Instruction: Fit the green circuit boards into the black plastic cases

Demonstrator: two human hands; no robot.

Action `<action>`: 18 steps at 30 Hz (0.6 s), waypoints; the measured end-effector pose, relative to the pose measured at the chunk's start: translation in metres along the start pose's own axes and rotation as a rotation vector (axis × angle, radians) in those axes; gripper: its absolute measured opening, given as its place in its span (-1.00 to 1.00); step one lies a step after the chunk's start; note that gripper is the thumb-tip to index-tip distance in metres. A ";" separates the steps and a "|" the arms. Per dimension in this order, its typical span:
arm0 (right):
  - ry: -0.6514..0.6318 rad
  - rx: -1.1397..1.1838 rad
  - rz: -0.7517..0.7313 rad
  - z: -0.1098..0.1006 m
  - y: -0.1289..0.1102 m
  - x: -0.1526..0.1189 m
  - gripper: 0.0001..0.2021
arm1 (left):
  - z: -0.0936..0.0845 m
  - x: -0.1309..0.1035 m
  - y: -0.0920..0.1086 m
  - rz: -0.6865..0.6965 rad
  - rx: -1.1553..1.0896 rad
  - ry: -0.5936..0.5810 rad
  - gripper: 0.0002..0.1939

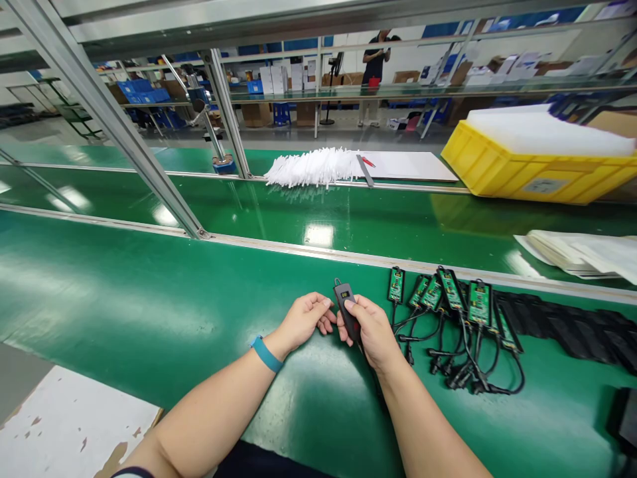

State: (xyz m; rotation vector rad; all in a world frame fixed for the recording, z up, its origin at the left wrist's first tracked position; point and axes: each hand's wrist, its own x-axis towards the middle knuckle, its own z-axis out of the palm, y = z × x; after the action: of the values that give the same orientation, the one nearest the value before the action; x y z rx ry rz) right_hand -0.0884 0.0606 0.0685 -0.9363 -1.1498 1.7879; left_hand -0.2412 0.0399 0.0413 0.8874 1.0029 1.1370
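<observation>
In my right hand (pixel 371 328) is a small black handheld controller (pixel 347 311) with a lit digital display and a wire loop at its top end. My right thumb lies on its face, and a dark cable runs down from it below the hand. Just left of the controller is my left hand (pixel 306 320), its fingers loosely curled and apart with nothing visible in them. To the right lie several green circuit boards (pixel 480 302) in black casings, with short black cables (pixel 462 362) ending in connectors.
Flat black pieces (pixel 562 322) lie overlapping at the right. Beyond the rail are a pile of white strips (pixel 313 166), a yellow crate (pixel 527 169) with white sheets and a paper stack (pixel 582 252). A metal post (pixel 124 133) slants at the left. A person (pixel 373 73) stands far back.
</observation>
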 end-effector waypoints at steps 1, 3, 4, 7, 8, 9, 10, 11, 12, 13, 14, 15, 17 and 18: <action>-0.005 0.013 0.000 0.000 0.000 0.000 -0.76 | 0.000 0.000 0.000 0.003 0.000 -0.001 -0.60; -0.026 0.037 -0.003 0.001 0.000 0.000 -0.80 | 0.001 0.000 0.001 0.010 0.005 -0.014 -0.60; -0.039 0.045 -0.007 0.002 0.000 0.001 -0.82 | 0.001 0.000 0.002 0.013 0.009 -0.025 -0.61; -0.071 0.053 -0.016 0.002 0.001 0.002 -0.84 | 0.002 0.000 0.004 0.021 0.018 -0.058 -0.62; -0.076 0.050 -0.018 0.002 0.002 0.002 -0.85 | 0.002 0.000 0.004 0.025 0.017 -0.063 -0.63; -0.080 0.046 -0.020 0.002 0.002 0.002 -0.85 | 0.002 0.000 0.004 0.030 0.015 -0.063 -0.63; -0.083 0.042 -0.020 0.001 0.002 0.003 -0.85 | 0.002 0.000 0.004 0.032 0.014 -0.063 -0.64; -0.084 0.039 -0.022 0.001 0.002 0.003 -0.84 | 0.002 0.000 0.004 0.032 0.015 -0.063 -0.64; -0.084 0.038 -0.025 0.001 0.002 0.003 -0.84 | 0.002 0.000 0.004 0.031 0.018 -0.062 -0.63; -0.083 0.039 -0.030 0.001 0.002 0.003 -0.84 | 0.002 0.000 0.004 0.031 0.023 -0.062 -0.63; -0.080 0.040 -0.035 0.001 0.002 0.003 -0.84 | 0.002 0.000 0.004 0.031 0.028 -0.063 -0.63; -0.077 0.041 -0.040 0.001 0.003 0.003 -0.84 | 0.002 0.000 0.003 0.031 0.032 -0.065 -0.63; -0.066 0.039 -0.047 0.001 0.003 0.003 -0.84 | 0.002 -0.001 0.003 0.034 0.037 -0.066 -0.64; -0.059 0.038 -0.047 0.001 0.004 0.003 -0.83 | 0.002 -0.001 0.003 0.035 0.039 -0.066 -0.65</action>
State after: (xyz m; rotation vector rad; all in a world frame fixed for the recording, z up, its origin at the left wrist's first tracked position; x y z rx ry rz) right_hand -0.0914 0.0621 0.0647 -0.8326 -1.1613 1.8041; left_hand -0.2402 0.0394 0.0450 0.9706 0.9615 1.1142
